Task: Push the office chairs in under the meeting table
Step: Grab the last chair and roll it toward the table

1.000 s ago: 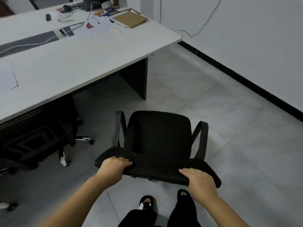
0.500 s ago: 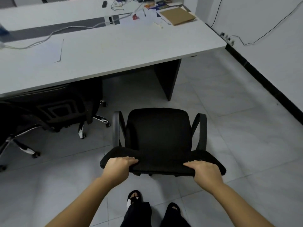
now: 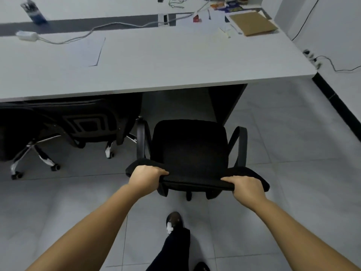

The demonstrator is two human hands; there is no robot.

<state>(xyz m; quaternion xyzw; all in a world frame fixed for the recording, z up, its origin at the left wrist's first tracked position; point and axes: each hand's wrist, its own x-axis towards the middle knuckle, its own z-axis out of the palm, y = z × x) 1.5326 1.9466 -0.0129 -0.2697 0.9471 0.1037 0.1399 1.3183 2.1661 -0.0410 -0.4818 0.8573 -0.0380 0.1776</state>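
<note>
Office chair [image 3: 190,149], the black one with armrests, sits right in front of the person, and both hands are clamped on the top edge of its backrest: left hand [image 3: 145,178] wrapped over the left corner, right hand [image 3: 245,187] wrapped over the right corner, fingers curled over the rim, so neither is open. The hands look about level with each other, so neither has a real head start and the push should go straight rather than swing the chair. The seat points away from the person toward the meeting table [image 3: 175,61], and its front edge is close to the table's edge but not under it yet, as far as I can tell. The gap it needs lies dead ahead, between the second chair [image 3: 82,122], already tucked in on the left, and the dark table leg panel [image 3: 226,102] on the right. My guess is the tight spot is the right armrest [image 3: 241,145] against that panel, since they look pretty close.
</note>
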